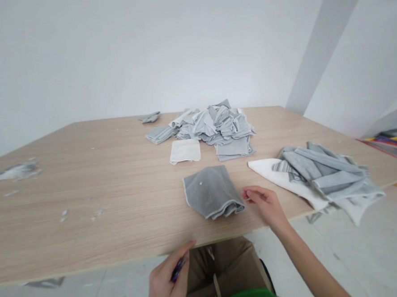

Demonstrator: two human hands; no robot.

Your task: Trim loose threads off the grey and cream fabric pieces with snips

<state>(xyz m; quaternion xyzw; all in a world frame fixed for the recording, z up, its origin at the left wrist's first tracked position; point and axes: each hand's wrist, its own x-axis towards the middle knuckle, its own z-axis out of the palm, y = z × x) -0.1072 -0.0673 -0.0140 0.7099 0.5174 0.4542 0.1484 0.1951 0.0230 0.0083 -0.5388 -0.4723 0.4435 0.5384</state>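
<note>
My left hand (169, 278) is at the table's front edge, closed around a small dark tool with purple on it (179, 268); most of the tool is hidden by the fingers. A grey cloth (210, 190) with a pale stitched edge lies folded in front of me, its near right corner bunched in ruffles. Just right of that corner is my right hand (263, 203), thumb and fingertips pinched together. Whether a thread or scrap is between them is too small to tell. A tiny white speck sits on the grey cloth.
A loose heap of grey and white cloths (331, 171) hangs partly over the front edge at right. Farther back lie a folded white cloth (185, 150) and a pile of folded cloths (217, 122). White lint scraps (16, 171) are scattered on the table's left (120, 193).
</note>
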